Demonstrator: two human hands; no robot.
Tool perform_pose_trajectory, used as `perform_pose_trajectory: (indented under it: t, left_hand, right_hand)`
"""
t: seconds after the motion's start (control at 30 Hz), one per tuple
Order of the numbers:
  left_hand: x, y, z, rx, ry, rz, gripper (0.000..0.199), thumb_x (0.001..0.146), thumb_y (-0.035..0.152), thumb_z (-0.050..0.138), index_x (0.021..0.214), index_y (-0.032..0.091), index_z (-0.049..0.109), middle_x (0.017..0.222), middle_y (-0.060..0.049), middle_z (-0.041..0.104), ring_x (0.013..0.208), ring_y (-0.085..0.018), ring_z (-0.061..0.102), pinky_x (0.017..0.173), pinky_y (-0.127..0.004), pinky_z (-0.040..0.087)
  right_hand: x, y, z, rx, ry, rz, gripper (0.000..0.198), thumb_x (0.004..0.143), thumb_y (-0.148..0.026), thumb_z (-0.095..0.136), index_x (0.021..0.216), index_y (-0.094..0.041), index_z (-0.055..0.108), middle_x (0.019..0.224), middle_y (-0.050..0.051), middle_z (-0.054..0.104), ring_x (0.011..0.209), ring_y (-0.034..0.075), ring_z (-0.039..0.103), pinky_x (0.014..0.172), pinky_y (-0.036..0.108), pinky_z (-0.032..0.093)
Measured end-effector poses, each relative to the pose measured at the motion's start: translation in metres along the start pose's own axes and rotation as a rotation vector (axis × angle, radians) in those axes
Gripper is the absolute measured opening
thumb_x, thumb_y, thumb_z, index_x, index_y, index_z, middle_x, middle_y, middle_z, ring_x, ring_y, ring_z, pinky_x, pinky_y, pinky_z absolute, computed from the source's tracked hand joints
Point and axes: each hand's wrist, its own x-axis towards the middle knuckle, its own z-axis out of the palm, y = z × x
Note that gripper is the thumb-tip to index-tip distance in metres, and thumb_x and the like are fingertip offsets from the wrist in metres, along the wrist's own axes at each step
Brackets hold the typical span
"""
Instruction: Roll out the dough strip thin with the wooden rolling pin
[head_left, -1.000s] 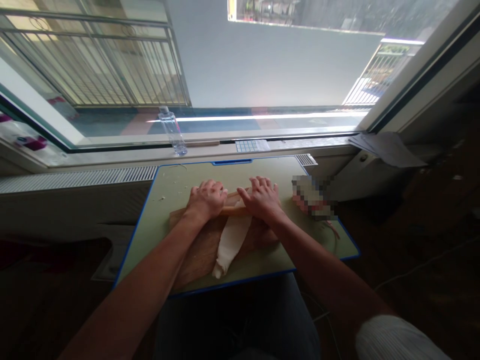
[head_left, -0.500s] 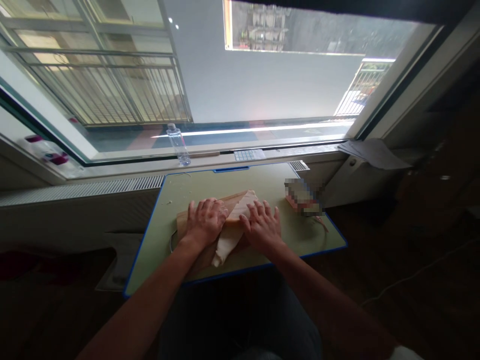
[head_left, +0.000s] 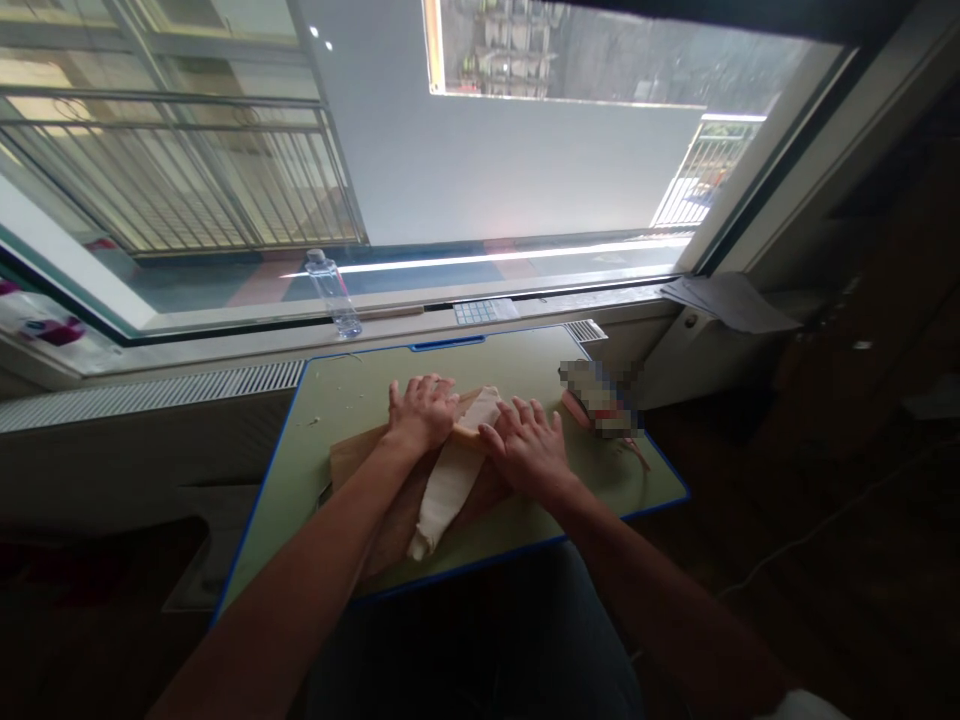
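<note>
A long strip of pale dough lies slantwise across a wooden board. Over the dough crosses a light wooden rolling pin, with only its middle showing between my hands. My left hand rests palm down on the pin's left part, fingers stretched forward. On the right part presses my right hand, its fingers spread and extended. Both palms hide the ends of the pin. The dough's near end is ragged and reaches close to the board's front.
The board lies on a green, blue-edged folding table by the window. A blurred-out package sits at the table's right. A clear bottle and a white gridded item stand on the sill. Papers lie at right.
My hands and the rolling pin have shifted forward along the dough, away from my body. More of the near dough shows now. The whole view has shifted slightly.
</note>
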Motion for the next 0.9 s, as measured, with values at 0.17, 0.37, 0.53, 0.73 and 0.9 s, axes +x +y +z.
perform_pose_trajectory:
  t: [0.17,0.37,0.53,0.73,0.9]
  left_hand:
    - [0.02,0.004,-0.003,-0.025,-0.075,0.033,0.049,0.109,0.042,0.038,0.15,0.033,0.064,0.161,-0.013,0.059,0.146,-0.034,0.052,0.125,-0.074,0.029]
    - [0.049,0.011,0.007,-0.054,-0.079,0.031,0.047,0.11,0.045,0.04,0.15,0.032,0.062,0.16,-0.012,0.06,0.145,-0.033,0.052,0.125,-0.069,0.031]
    - [0.062,0.018,0.011,-0.091,-0.046,0.05,0.049,0.111,0.043,0.039,0.148,0.021,0.063,0.155,-0.017,0.063,0.139,-0.035,0.056,0.122,-0.066,0.036]
    - [0.064,0.016,0.02,-0.069,0.005,0.072,0.044,0.109,0.042,0.043,0.142,0.028,0.068,0.152,-0.012,0.067,0.138,-0.034,0.059,0.12,-0.062,0.041]
    - [0.065,0.012,0.026,-0.048,0.022,0.107,0.043,0.108,0.042,0.043,0.137,0.03,0.072,0.148,-0.01,0.07,0.136,-0.033,0.061,0.118,-0.058,0.045]
  right_hand:
    - [0.014,0.009,-0.006,0.033,-0.003,-0.013,0.075,0.111,-0.073,0.035,0.163,-0.023,0.054,0.171,0.014,0.048,0.159,0.04,0.037,0.127,0.066,0.029]
    - [0.036,0.022,-0.008,0.012,0.051,-0.083,0.076,0.102,-0.082,0.049,0.156,-0.03,0.061,0.166,0.011,0.054,0.158,0.036,0.039,0.128,0.061,0.028]
    - [0.048,0.028,-0.01,0.052,0.007,-0.097,0.078,0.099,-0.085,0.054,0.153,-0.03,0.063,0.165,0.01,0.056,0.158,0.035,0.04,0.13,0.061,0.025]
    - [0.044,0.026,-0.011,0.108,0.009,-0.111,0.081,0.093,-0.089,0.058,0.152,-0.034,0.064,0.162,0.007,0.059,0.154,0.034,0.045,0.129,0.058,0.029]
    - [0.042,0.027,-0.009,0.145,0.026,-0.1,0.083,0.091,-0.089,0.061,0.152,-0.032,0.063,0.161,0.007,0.061,0.152,0.033,0.048,0.126,0.053,0.036]
